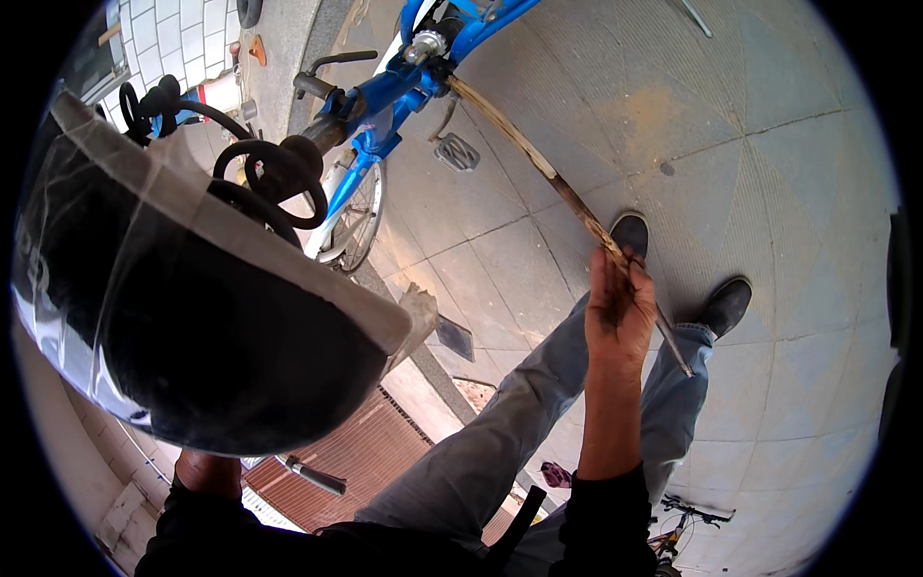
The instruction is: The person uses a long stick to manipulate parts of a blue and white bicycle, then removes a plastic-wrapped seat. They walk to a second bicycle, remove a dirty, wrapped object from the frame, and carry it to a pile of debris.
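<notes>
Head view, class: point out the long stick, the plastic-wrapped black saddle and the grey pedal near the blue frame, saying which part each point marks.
Long stick [574, 200]: head view, middle of its shaft.
Black saddle [236, 327]: head view, its broad dark surface.
Grey pedal [457, 153]: head view, its body.

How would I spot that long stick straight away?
Start at the blue bicycle frame near the top. From beside it, the long stick slants down and rightward through the right grip. Unlike the grey pedal nearby, it is thin, woody-looking and patchy tan and brown.
</notes>
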Demonstrator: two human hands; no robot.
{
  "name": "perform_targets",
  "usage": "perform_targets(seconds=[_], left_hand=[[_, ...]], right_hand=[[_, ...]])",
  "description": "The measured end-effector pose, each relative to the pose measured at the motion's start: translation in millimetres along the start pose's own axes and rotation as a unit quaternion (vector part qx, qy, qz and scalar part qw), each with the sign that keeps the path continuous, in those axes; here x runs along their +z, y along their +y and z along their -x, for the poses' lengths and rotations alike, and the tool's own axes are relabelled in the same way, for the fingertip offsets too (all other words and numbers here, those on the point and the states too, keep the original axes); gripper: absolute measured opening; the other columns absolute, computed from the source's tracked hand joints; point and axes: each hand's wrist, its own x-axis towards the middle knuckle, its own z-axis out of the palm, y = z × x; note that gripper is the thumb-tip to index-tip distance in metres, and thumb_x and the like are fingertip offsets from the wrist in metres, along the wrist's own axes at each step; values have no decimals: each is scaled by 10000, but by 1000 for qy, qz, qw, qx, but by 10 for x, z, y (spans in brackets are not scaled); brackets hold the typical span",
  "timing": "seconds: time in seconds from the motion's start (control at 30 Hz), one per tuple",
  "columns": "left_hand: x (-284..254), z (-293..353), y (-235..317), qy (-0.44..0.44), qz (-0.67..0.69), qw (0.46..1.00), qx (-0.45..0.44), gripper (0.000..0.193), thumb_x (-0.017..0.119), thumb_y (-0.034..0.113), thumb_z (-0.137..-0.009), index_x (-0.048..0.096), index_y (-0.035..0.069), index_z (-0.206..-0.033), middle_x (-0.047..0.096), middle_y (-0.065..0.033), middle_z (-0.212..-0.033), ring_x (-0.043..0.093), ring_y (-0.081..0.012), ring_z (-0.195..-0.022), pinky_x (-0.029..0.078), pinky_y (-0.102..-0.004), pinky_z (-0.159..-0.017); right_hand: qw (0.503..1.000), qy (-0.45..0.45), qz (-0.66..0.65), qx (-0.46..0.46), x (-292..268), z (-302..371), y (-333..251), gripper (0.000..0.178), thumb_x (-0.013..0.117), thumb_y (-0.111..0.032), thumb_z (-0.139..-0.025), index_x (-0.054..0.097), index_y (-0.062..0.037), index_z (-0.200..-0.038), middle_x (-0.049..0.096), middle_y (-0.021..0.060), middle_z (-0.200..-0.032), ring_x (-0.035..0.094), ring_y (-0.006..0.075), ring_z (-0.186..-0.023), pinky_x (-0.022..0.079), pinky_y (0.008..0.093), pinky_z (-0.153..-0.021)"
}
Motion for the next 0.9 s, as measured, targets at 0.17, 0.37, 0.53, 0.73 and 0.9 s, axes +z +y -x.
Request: perform_targets(seconds=[0.17, 0.37, 0.53, 0.73, 0.9], left_hand=[[8, 4, -9, -2, -3, 1000, 2, 449, 601, 228, -881, 442, -49, -1197, 571, -226, -980, 567, -400, -782, 433, -473, -652], [-9, 24, -3, -3, -3, 1000, 3, 456, 603, 234, -879, 438, -48, -1197, 568, -227, -978, 564, -403, -777, 429, -477, -647], [2, 30, -6, -3, 1, 1000, 3, 462, 605, 240, -878, 435, -48, -1196, 566, -228, -976, 561, -406, -774, 425, -479, -643], [-21, 54, -2, -4, -1, 1000, 1, 469, 608, 246, -876, 431, -47, -1196, 563, -230, -974, 558, -410, -769, 421, -483, -639], [-27, 45, 4, -8, -2, 1000, 2, 475, 610, 252, -874, 428, -46, -1195, 561, -231, -972, 556, -413, -766, 418, -485, -635]], right_hand=[[1000, 11, 9, -6, -71, 55, -35, 97, 680, -42, -816, 642, -33, -905, 667, 76, -997, 634, 222, -1005, 468, 409, -1025], [1000, 17, -4, -9, -130, 56, -101, 84, 670, -31, -823, 649, -31, -904, 676, 83, -978, 645, 222, -985, 472, 407, -1022], [1000, -15, -6, -3, -2, -4, -26, 84, 672, -21, -821, 653, -22, -902, 679, 90, -978, 644, 226, -996, 471, 401, -1026], [1000, -10, -7, -18, -41, 61, -99, 90, 674, -25, -823, 649, -10, -908, 667, 101, -1015, 637, 230, -1010, 473, 402, -1025], [1000, -7, -12, -21, -21, 45, -89, 90, 672, -26, -825, 648, -7, -910, 667, 101, -1009, 633, 236, -1020, 468, 411, -1029]])
